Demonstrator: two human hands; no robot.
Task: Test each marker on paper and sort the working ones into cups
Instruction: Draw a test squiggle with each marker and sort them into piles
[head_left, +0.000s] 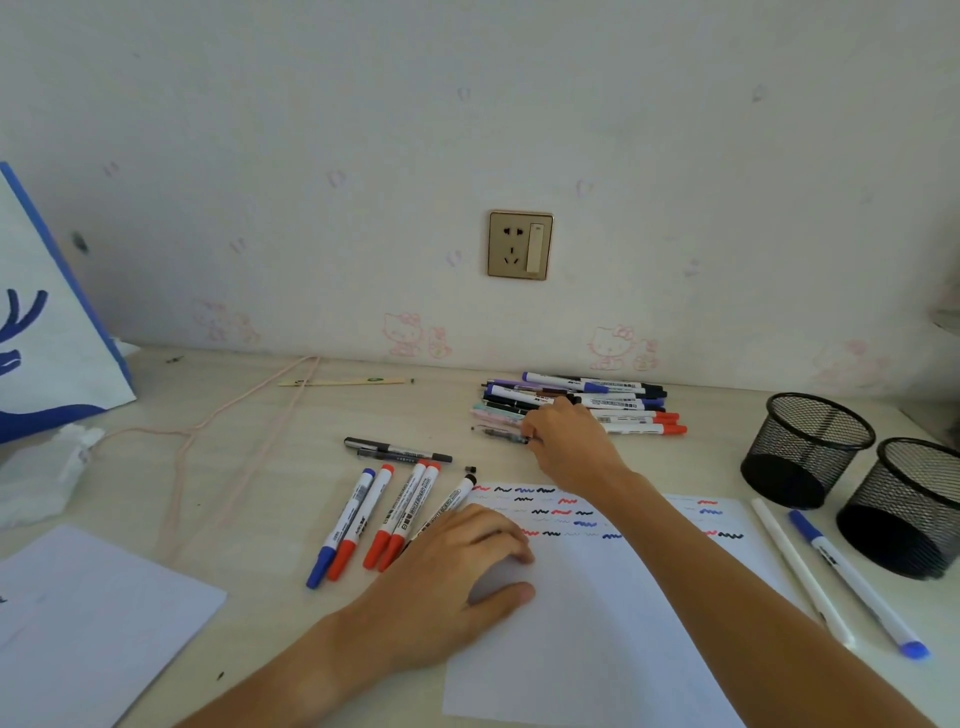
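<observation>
A white test sheet (597, 597) with red, blue and black squiggles along its top lies in front of me. My left hand (447, 571) rests flat on its left edge. My right hand (566, 436) reaches to the far pile of markers and pens (623, 402), its fingertips pinching a clear pen (498, 433) at the pile's near edge. Several red, blue and black whiteboard markers (384, 519) lie in a row left of the sheet, with two black pens (395, 449) above them. Two black mesh cups (805, 447) (904, 509) stand at the right; what they hold is hidden.
A blue-capped marker (857, 577) and a white pen (800, 566) lie between the sheet and the cups. A blue and white bag (47, 332), crumpled tissue (41, 478), a second sheet (78, 623) and a pink cord (208, 421) occupy the left. A thin stick (343, 382) lies by the wall.
</observation>
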